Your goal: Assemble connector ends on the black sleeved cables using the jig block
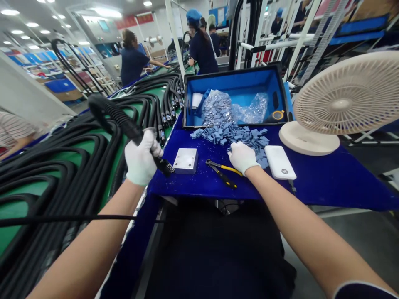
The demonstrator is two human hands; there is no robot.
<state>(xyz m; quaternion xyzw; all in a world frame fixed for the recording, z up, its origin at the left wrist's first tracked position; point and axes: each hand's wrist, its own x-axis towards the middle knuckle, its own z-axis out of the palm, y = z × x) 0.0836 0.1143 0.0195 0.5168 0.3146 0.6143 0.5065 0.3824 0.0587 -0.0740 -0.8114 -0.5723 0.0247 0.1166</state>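
My left hand (pixel 141 158), in a white glove, is wrapped round a black corrugated hose (pixel 120 116). The hose's far part curls up to the upper left, and its near end with a metal spring-like tip points down beside a silver metal block (pixel 186 160). My right hand (pixel 242 157), also gloved, rests at the near edge of a pile of small blue-grey plastic pieces (pixel 229 133). Its fingers are pinched together; whether a piece is between them is hidden. Just left of that hand lie pliers (pixel 222 172) with yellow-and-black handles.
Behind the pile stands a blue bin (pixel 249 85) holding plastic bags and a tape roll. A white power bank (pixel 279 162) and a beige fan (pixel 336 104) are at right. Many black hoses (pixel 75 166) cover the green bench at left. Co-workers (pixel 202 47) stand further back.
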